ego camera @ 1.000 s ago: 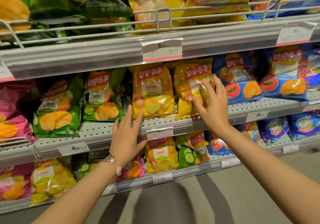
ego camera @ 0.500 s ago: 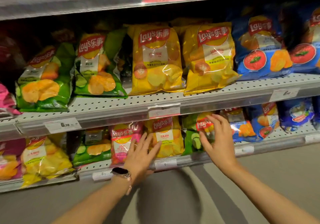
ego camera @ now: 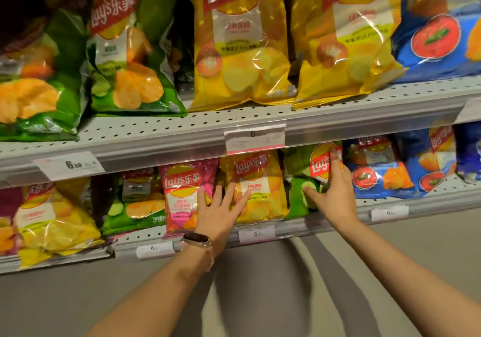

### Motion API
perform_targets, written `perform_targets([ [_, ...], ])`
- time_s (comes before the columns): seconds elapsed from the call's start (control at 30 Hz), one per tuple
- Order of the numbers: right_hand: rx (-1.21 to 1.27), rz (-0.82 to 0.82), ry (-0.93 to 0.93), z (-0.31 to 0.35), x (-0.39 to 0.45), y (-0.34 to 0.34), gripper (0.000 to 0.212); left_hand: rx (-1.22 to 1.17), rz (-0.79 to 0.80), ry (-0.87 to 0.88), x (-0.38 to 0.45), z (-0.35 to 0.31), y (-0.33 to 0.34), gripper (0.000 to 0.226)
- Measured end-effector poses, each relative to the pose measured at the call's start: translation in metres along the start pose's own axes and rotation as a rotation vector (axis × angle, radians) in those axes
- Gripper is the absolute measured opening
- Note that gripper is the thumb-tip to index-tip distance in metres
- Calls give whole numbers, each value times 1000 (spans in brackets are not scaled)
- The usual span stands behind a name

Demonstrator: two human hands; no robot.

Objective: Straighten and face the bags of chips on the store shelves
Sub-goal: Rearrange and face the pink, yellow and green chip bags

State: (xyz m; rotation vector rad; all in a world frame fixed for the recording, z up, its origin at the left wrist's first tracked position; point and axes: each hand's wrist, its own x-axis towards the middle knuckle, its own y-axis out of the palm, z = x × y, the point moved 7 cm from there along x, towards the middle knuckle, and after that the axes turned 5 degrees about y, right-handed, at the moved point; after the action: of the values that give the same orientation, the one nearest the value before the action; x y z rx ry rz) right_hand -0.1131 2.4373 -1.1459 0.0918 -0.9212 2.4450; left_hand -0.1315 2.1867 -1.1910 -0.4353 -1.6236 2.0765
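Note:
On the lower shelf [ego camera: 291, 228] stand Lay's bags in a row. My left hand [ego camera: 221, 209] lies with spread straight fingers across the seam between a pink bag [ego camera: 182, 193] and a yellow bag [ego camera: 260, 180], touching both. My right hand [ego camera: 335, 193] rests flat on the front of a green cucumber bag [ego camera: 296, 198], fingers pointing up over its logo and thumb stretched left onto the printed cucumber. The green bag leans, and its top is tucked under the shelf above.
The upper shelf [ego camera: 156, 139] holds green bags [ego camera: 130, 50], two yellow bags [ego camera: 239, 37] and a blue tomato bag [ego camera: 437, 32]. Blue bags [ego camera: 377, 175] stand right of my right hand; another green bag [ego camera: 135, 204] and a yellow bag [ego camera: 52, 219] sit left. Price tags [ego camera: 255, 139] hang off the rails. Grey floor lies below.
Both hands dropped from the middle shelf to the lower shelf and reached in. The left now touches the pink and yellow bags; the right lies on the green bag. The view moved closer.

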Motion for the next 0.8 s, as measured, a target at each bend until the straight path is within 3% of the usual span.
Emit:
perform_targets([
  [0.23, 57, -61, 18, -2, -9, -7, 97, 16, -24, -3, -1, -3, -4, 109],
  [0.63, 154, -179, -26, 29, -52, -25, 101, 35, -2, 47, -2, 0, -6, 112],
  [0.8, 222, -178, -1, 42, -70, -19, 103, -128, -85, 153, -19, 13, -27, 101],
])
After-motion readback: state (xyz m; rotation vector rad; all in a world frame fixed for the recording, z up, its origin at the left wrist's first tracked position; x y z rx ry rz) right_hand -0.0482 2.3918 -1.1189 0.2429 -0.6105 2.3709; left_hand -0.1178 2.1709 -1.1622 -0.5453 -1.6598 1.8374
